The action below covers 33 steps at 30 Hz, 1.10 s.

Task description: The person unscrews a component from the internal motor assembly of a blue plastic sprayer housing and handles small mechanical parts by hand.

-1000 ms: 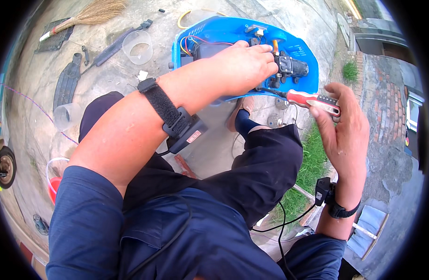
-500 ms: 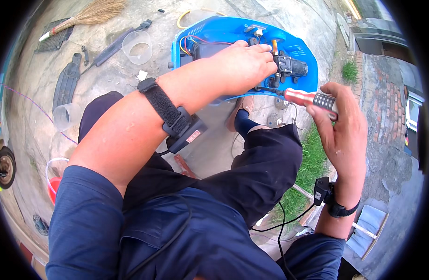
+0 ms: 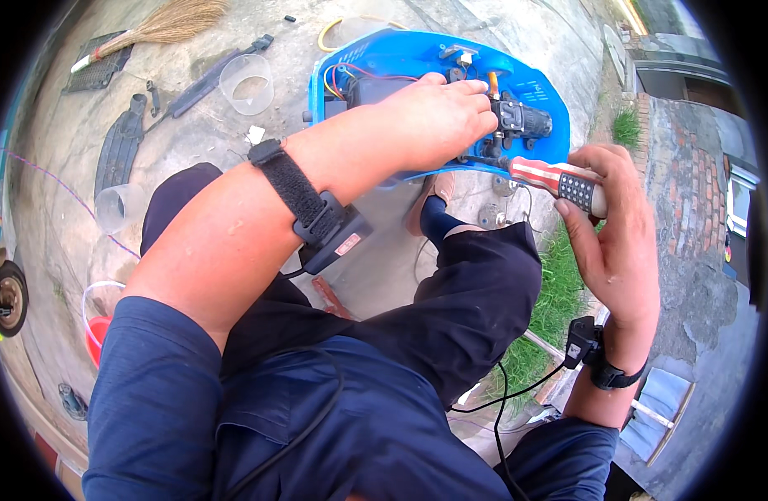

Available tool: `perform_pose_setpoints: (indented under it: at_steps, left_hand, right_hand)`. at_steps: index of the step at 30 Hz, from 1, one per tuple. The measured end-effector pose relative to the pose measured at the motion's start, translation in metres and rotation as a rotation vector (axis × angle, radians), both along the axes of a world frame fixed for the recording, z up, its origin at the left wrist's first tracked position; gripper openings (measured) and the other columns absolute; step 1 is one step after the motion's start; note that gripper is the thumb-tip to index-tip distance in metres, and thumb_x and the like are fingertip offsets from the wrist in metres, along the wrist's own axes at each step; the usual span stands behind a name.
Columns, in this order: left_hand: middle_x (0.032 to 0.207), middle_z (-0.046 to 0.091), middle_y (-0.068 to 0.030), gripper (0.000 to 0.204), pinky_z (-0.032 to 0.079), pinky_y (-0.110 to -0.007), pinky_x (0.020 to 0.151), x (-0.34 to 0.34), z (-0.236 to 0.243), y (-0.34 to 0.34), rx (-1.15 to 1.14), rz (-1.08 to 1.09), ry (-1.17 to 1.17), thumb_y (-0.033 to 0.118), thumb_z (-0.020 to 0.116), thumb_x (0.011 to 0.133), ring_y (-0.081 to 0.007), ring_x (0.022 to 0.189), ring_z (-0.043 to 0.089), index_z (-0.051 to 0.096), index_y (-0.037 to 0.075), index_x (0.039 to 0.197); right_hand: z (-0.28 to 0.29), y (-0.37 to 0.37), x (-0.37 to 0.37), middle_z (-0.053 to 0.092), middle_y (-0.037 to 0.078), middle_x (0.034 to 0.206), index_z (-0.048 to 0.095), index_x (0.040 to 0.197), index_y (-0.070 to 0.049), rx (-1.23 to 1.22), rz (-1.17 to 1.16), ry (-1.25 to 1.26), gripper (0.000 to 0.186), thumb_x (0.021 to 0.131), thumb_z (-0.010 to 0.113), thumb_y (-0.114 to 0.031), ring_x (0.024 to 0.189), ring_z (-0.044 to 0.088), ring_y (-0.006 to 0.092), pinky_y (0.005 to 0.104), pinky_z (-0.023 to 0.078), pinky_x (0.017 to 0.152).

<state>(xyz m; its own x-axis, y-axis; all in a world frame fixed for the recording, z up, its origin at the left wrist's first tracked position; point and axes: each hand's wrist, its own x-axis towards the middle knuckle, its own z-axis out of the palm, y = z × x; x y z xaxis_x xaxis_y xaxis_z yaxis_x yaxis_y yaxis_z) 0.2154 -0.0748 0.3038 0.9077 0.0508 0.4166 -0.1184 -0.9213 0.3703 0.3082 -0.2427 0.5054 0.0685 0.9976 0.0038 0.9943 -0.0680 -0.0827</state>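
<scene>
A blue plastic shell (image 3: 556,92) lies open in front of me, with a small black pump (image 3: 522,119) and wires inside. My left hand (image 3: 446,117) reaches into it, fingers curled down against the pump's left end. Its thumb and fingertips are hidden, so what they grip cannot be seen. At the shell's near right edge, my right hand (image 3: 613,217) is closed on the handle of a screwdriver (image 3: 551,176), striped red and white with a dark starred band. The screwdriver's dark shaft points left, below the pump; its tip is hidden behind my left hand.
A straw broom (image 3: 167,29), a clear plastic cup (image 3: 246,85) and dark plastic strips (image 3: 121,146) lie on the concrete at left. A red bucket (image 3: 97,336) stands near my left elbow. Grass (image 3: 559,288) and a brick wall (image 3: 693,196) are at right.
The screwdriver handle has turned about its length, showing different stripes and stars. My right fingers have shifted on it, the thumb lower. My left hand has barely moved.
</scene>
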Motion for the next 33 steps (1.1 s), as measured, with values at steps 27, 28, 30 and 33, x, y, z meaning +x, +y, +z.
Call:
perform_pose_setpoints:
  at_steps: [27,28,30,33]
  left_hand:
    - [0.120,0.068,-0.0086,0.023,0.051,-0.042,0.097,0.0009,0.0005,-0.0008,-0.002,0.002,-0.001,0.011,0.060,0.091,-0.0301,0.138,0.053,0.065,0.006,0.113]
    - [0.120,0.068,-0.0086,0.023,0.051,-0.042,0.097,0.0013,0.0006,-0.0010,-0.002,0.001,-0.002,0.011,0.060,0.091,-0.0301,0.138,0.053,0.065,0.006,0.113]
    - [0.120,0.068,-0.0086,0.022,0.051,-0.042,0.097,0.0019,0.0005,-0.0015,0.004,0.001,-0.017,0.011,0.060,0.091,-0.0301,0.138,0.053,0.065,0.006,0.112]
    - [0.120,0.068,-0.0086,0.022,0.051,-0.042,0.096,0.0018,-0.0002,-0.0017,-0.014,-0.004,-0.015,0.010,0.060,0.090,-0.0301,0.137,0.053,0.065,0.006,0.112]
  right_hand:
    - [-0.0012,0.0000,-0.0007,0.067,0.017,0.105,0.061,0.118,-0.003,0.020,-0.010,-0.004,0.040,0.088,0.080,-0.021,0.089,0.069,0.0380,0.0417,0.054,0.075]
    - [-0.0016,-0.0003,-0.0013,0.067,0.017,0.105,0.061,0.118,-0.003,0.019,-0.010,-0.005,0.040,0.088,0.080,-0.021,0.089,0.069,0.0380,0.0417,0.054,0.075]
    - [-0.0037,-0.0013,-0.0040,0.067,0.017,0.104,0.061,0.118,-0.003,-0.009,-0.166,-0.109,0.042,0.086,0.080,-0.022,0.090,0.069,0.0372,0.0411,0.054,0.075]
    - [-0.0059,-0.0011,-0.0088,0.067,0.017,0.102,0.061,0.117,-0.004,0.022,-0.165,-0.115,0.040,0.086,0.080,-0.020,0.090,0.068,0.0372,0.0408,0.054,0.074]
